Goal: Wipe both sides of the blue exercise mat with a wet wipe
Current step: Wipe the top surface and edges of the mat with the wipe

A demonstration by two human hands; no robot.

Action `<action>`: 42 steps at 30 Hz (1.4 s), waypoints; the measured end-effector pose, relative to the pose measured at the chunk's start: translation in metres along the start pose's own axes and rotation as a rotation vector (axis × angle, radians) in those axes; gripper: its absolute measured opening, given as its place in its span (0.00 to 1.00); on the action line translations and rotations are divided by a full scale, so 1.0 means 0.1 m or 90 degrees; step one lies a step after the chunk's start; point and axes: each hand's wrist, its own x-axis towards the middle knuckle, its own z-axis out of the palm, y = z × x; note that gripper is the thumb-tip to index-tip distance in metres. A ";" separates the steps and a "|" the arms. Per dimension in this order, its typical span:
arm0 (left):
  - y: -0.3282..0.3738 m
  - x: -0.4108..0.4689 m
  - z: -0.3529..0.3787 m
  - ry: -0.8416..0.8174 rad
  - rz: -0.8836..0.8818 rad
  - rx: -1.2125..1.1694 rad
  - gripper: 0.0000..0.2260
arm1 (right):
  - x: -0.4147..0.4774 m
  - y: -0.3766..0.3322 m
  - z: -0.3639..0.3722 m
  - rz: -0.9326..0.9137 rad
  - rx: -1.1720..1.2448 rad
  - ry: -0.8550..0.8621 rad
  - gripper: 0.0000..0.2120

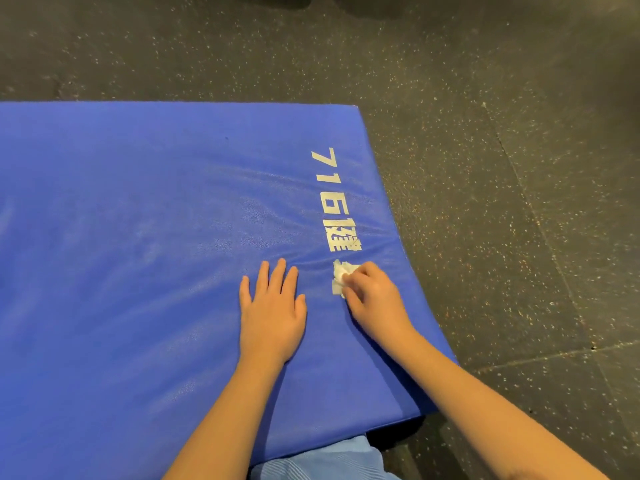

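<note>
Two hands work on the blue exercise mat (156,237), which lies flat on speckled rubber flooring (485,133) and fills the left and centre of the frame. Right hand (374,296) pinches a crumpled white wet wipe (341,271) over the printed white lettering (334,202) near the mat's right edge; left hand (272,313) presses flat, fingers spread (apparently steadying). First side in progress; next, strokes across the remaining pebbled, wrinkled vinyl-like surface.
</note>
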 end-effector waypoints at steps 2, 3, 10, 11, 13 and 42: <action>0.00 0.01 0.00 0.011 0.001 0.008 0.29 | 0.05 0.12 -0.07 -0.105 -0.036 -0.046 0.10; 0.00 0.01 0.00 0.015 -0.001 0.004 0.29 | 0.16 0.23 -0.11 -0.096 -0.064 -0.032 0.10; -0.01 0.02 0.01 0.037 -0.003 0.023 0.25 | 0.49 0.15 0.01 0.105 -0.059 0.049 0.08; -0.01 0.03 0.02 0.048 0.000 0.024 0.25 | 0.41 0.09 0.03 0.026 -0.041 0.005 0.08; -0.02 0.04 0.03 0.061 0.000 0.017 0.24 | 0.39 0.13 -0.05 -0.081 -0.053 -0.088 0.07; -0.12 0.82 0.07 0.126 -0.012 0.003 0.26 | 1.30 0.36 -0.05 0.158 -0.092 0.057 0.08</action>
